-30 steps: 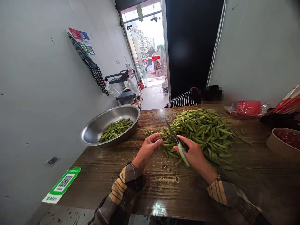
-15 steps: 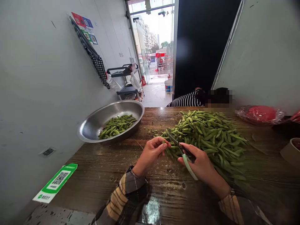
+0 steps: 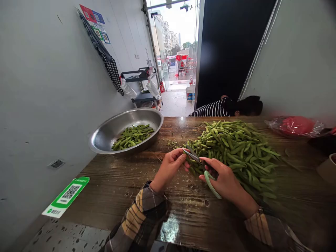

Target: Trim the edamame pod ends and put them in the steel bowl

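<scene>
Green pods (image 3: 236,150) lie heaped toward the far edge of the table (image 3: 189,213), lower layers hidden. The left hand (image 3: 170,167) has fingertips clamped on one, barely visible. The right hand (image 3: 222,177) wraps its fingers round scissors (image 3: 194,157), concealing part of the handles. A steel basin (image 3: 103,140) covers the far left corner; a bowl (image 3: 327,170) at right is cut off.

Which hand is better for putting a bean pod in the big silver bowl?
Probably the left hand: it's closer to the silver bowl and seems to pinch a green pod. The right hand holds the scissors.
</scene>
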Action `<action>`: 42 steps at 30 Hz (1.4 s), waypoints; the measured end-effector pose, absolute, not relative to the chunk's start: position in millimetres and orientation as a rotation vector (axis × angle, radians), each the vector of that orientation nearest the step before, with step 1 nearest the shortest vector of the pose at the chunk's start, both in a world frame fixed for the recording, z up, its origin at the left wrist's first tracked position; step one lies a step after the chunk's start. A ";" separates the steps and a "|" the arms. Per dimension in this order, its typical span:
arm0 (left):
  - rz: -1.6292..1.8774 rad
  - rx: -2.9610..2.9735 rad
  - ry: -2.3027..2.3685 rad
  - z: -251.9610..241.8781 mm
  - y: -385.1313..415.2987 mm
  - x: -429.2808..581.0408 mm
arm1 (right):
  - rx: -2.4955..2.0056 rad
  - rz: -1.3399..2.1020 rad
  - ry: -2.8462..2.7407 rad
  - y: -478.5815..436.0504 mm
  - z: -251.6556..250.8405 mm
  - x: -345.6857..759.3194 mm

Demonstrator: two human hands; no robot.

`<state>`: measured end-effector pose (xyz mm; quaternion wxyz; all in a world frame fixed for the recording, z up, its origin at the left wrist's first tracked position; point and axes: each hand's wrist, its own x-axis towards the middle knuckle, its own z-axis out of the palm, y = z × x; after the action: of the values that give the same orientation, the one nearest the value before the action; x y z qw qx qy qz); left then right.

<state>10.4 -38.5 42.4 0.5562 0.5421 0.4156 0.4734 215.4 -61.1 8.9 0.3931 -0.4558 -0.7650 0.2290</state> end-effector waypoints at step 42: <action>0.750 1.697 1.085 42.5 -33.2 -4.4 | -1.107 0.786 -2.047 -54.7 6.9 218.2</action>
<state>-4.4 -33.2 42.5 0.4761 0.6945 0.4438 0.3067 218.2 -54.7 6.9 0.3361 -0.4245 -0.7849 0.3013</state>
